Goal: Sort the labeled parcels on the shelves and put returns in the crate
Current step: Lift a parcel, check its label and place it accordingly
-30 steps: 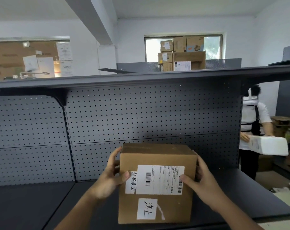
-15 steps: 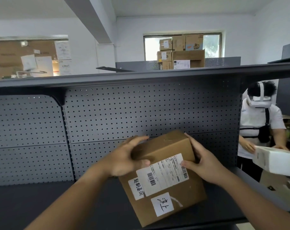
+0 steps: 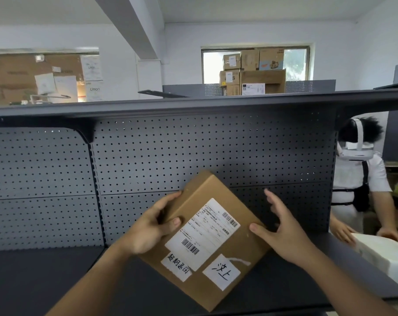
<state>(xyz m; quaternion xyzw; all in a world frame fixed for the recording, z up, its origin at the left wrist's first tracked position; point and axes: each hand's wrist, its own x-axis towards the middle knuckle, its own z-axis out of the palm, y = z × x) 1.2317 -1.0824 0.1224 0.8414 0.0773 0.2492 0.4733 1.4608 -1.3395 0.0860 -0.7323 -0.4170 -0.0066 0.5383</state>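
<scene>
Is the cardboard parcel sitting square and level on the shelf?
No, the cardboard parcel is tilted diagonally, one corner pointing down, while the left hand grips its upper edge.

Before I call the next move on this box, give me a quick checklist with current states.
1. Grip of left hand on box: ok, fingers curled round its upper-left edge, thumb on the front.
2. Grip of right hand: not ok, open, fingers spread, only the thumb at the box's right corner.
3. Level carry: not ok, box tilted, one corner lowest.
4. Readability: ok, labels face the camera; the handwritten label reads 超期退回.
5. Path to crate: cannot tell, no crate in view.
6. Right side clear: not ok, a person with a white parcel stands there.
</scene>
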